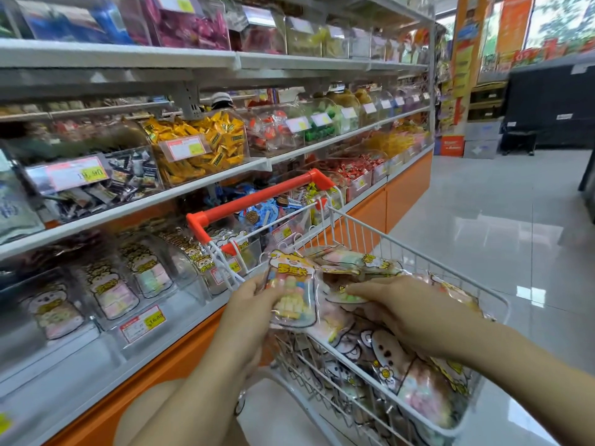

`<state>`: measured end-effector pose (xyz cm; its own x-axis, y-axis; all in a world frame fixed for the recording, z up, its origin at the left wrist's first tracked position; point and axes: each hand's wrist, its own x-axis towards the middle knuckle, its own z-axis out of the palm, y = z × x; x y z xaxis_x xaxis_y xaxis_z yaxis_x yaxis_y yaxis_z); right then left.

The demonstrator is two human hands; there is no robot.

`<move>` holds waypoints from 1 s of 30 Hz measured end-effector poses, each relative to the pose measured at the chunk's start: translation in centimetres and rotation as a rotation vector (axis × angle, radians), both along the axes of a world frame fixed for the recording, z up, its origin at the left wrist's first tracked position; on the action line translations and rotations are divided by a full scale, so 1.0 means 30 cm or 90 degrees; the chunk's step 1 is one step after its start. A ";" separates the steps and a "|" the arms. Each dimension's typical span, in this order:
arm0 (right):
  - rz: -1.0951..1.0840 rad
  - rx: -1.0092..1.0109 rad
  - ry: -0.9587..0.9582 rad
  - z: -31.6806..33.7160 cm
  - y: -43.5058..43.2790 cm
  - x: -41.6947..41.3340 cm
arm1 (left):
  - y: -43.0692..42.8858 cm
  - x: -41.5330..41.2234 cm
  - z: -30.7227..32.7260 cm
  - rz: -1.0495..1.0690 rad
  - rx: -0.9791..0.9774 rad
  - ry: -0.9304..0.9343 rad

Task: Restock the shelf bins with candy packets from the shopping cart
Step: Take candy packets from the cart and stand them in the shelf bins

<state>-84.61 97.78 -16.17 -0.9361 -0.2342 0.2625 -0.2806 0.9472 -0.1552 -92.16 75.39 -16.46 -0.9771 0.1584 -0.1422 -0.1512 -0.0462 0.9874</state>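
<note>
**Left hand lifts one candy packet at the cart's near-left corner**

The left hand [254, 294] grips a candy packet [291, 292] by its left edge, fingers curled round it. The packet stands nearly upright at lower centre of the frame. Its long axis runs top to bottom, with the yellow cartoon header pointing up and leaning slightly left. Pastel candies show through the clear lower half. It sits just above the near-left corner of the shopping cart [450, 268].

The right hand [396, 304] reaches into the cart from the right, apart from the left hand. Its fingertips lie on a flat packet [349, 297] at the top of the heap. Whether they pinch it or only rest on it cannot be told.

The white wire cart is piled with similar packets lying at mixed angles, and its red handle [257, 194] faces the shelving.

At lower left, clear shelf bins [128, 284] hold the same cartoon packets, standing on end and leaning back. On the shelf above, one bin [199, 146] is full of yellow-wrapped sweets. The bin to its left [122, 181] holds dark wrappers.
</note>
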 end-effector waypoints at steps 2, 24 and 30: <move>0.003 -0.076 0.038 0.027 -0.006 0.006 | -0.027 0.012 0.015 0.003 0.103 -0.057; -0.090 -1.386 0.094 0.050 -0.202 -0.131 | -0.004 0.071 -0.023 -0.025 0.348 -0.182; -0.069 -1.112 0.050 0.001 -0.270 -0.093 | 0.034 0.068 -0.039 0.079 0.363 -0.078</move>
<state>-87.39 89.68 -16.14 -0.9006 0.4049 0.1578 -0.2892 -0.2874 -0.9131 -90.12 76.40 -17.62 -0.9750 0.1281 -0.1813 -0.2219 -0.5884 0.7775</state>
